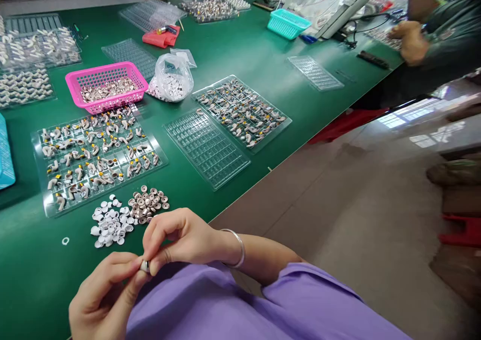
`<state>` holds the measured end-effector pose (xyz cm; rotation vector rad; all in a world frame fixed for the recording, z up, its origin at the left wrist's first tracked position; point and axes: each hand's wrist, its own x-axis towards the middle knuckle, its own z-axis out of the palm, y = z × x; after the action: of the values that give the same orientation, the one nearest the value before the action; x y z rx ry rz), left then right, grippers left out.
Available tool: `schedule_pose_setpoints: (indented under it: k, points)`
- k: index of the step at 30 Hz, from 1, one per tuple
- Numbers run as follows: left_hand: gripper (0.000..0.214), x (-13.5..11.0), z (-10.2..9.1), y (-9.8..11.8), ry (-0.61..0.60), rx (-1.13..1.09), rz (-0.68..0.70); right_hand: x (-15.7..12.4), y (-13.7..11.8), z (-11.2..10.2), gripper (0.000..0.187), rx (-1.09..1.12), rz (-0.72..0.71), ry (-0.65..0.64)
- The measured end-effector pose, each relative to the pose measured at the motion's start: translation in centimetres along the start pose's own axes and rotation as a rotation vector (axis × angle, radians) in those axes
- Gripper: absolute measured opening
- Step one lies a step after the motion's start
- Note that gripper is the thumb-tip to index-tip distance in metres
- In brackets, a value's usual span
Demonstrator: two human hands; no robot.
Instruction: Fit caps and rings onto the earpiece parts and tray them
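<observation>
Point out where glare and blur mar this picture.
Head view: bright reflections on the floor at right; head view: pale sheen on the green table; head view: a co-worker's dark sleeve looks smeared near the right edge; head view: the small part between both hands' fingers is too tiny to read in detail.

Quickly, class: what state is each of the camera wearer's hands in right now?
Left hand: closed, pinching a small part.
Right hand: closed, pinching at the same small part.
</observation>
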<state>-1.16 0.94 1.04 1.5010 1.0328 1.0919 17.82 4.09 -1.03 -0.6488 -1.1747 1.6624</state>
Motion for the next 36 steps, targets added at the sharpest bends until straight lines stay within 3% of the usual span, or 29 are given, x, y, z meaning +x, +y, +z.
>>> schedule_pose_setpoints:
  k: [4, 8, 12, 23, 31, 36]
  points:
    - [0.026, 0.2, -0.6, -0.3, -0.081, 0.051, 0.092, 0.4, -1.3, -0.5, 0.035, -0.081, 0.145, -0.122]
    - [0.030, 0.4, -0.9, -0.1, -0.141, 0.112, 0.130, 0.6, -2.1, -0.8, 0.037, -0.283, 0.062, -0.237]
    - [0.032, 0.3, -1.1, 0.1, -0.176, 0.159, 0.158, 0.2, -1.9, -0.6, 0.038, -0.340, 0.016, -0.234]
    - [0.028, -0.5, -0.6, -0.2, -0.153, 0.180, 0.164, -1.1, -0.7, -0.2, 0.016, -0.050, 0.213, -0.159]
    - [0.035, -0.3, -0.4, -0.4, -0.160, 0.167, 0.163, -0.4, -2.9, -0.9, 0.008, -0.423, 0.125, -0.379]
    - [0.032, -0.6, -0.2, -0.2, -0.129, 0.194, 0.161, -0.7, -2.6, -0.5, 0.011, -0.436, 0.084, -0.408]
